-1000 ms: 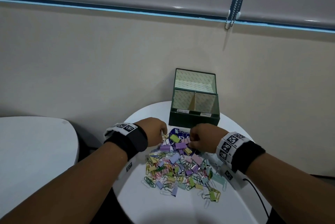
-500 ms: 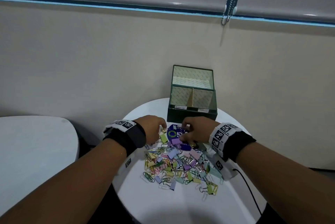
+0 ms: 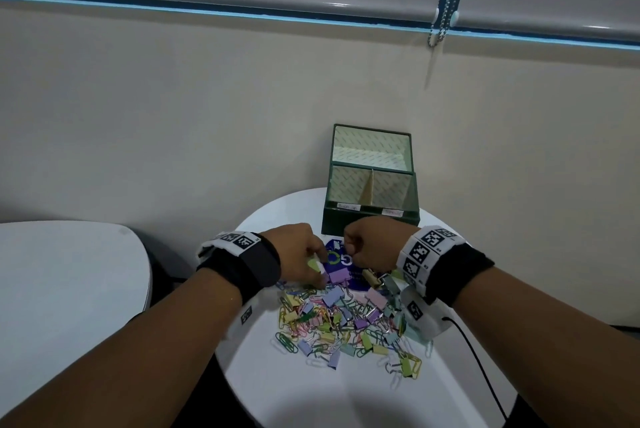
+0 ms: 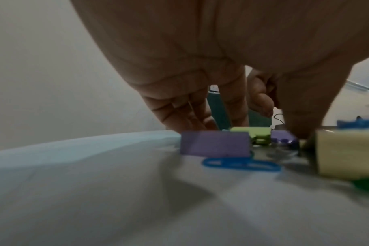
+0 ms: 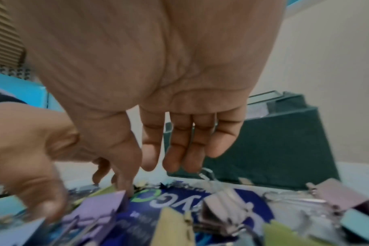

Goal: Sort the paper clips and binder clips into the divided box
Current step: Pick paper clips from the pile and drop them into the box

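Clip pile (image 3: 349,320) lies under both hands' grip.

Dark green box (image 3: 370,223), pastel clips (image 3: 346,320)

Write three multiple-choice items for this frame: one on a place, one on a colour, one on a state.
1. Where does the divided box stand?
A. On the person's side of the pile of clips
B. Beyond the pile, at the far side of the round table
C. On the other table to the left

2. What colour is the outside of the box?
A. White
B. Red
C. Dark green

3. How is the lid?
A. Raised, standing behind the compartments
B. Shut over the compartments
C. Lying flat among the clips

Answers: 1 B, the head view shows the box past the pile, near the wall. 2 C, its front wall is dark green. 3 A, the lid's pale lining faces the camera above the open compartments.
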